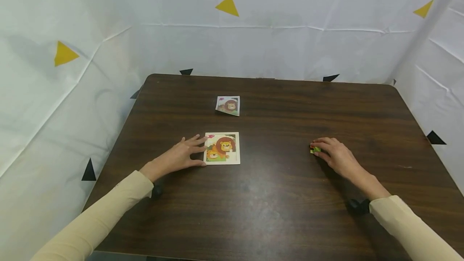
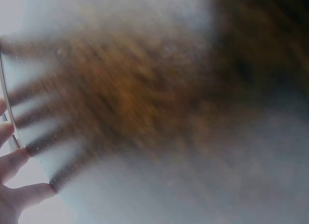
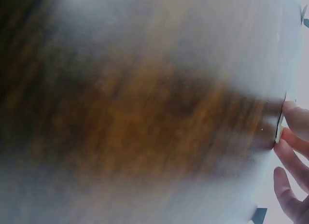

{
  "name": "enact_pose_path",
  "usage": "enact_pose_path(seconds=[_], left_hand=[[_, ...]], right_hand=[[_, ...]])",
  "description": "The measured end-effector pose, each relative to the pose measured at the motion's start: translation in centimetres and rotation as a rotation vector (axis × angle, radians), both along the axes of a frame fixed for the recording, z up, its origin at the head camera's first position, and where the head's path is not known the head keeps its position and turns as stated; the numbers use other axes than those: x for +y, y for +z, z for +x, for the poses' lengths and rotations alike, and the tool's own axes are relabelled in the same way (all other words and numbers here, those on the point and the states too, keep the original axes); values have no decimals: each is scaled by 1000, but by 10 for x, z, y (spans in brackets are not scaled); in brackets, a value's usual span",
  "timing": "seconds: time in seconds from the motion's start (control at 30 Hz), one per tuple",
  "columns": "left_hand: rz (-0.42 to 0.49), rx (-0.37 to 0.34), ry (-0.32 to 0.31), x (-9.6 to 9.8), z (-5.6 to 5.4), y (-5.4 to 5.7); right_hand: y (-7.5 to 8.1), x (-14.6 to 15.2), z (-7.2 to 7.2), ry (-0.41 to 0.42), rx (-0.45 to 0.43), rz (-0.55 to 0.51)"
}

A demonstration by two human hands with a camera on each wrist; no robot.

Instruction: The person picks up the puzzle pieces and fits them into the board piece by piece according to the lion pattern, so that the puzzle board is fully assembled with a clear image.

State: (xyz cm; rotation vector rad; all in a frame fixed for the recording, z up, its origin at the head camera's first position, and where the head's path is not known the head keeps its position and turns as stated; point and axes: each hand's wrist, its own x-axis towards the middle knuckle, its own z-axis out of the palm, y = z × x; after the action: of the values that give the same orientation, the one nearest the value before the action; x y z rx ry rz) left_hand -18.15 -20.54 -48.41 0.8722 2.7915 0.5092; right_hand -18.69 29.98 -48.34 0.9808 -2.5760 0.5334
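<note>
A square lion jigsaw board [image 1: 233, 157] with a pale frame lies left of the table's middle. Its picture shows a lion and a smaller cub, with a bare pale patch at the lower right. My left hand [image 1: 181, 154] rests at the board's left edge, fingers spread and fingertips touching the frame. Far to the right, my right hand [image 1: 338, 157] holds a small green, yellow and red puzzle piece [image 1: 317, 149] between fingers and thumb, close to the tabletop. In the right wrist view, the fingers [image 3: 292, 156] are at the thin piece by the frame's edge.
Behind the board lies a small paper card [image 1: 228, 106] with the same lion picture, one corner lifted. Both sit on a dark wooden table [image 1: 275, 196]. White sheeting [image 1: 275, 47] with yellow and black triangles surrounds its back and sides.
</note>
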Motion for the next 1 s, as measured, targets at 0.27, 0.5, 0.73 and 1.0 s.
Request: enact_pose_path(seconds=[0.27,0.5,0.73,1.0], left_hand=[[7,6,-9,1,1,2],[21,9,-12,-1,2,3],[17,5,-12,-1,0,5],[22,13,-19,0,0,2]], right_hand=[[-1,-2,-3,16,52,8],[6,-13,-8,4,47,-22],[10,-29,-14,23,21,-79],[13,-55,-22,83,41,-115]])
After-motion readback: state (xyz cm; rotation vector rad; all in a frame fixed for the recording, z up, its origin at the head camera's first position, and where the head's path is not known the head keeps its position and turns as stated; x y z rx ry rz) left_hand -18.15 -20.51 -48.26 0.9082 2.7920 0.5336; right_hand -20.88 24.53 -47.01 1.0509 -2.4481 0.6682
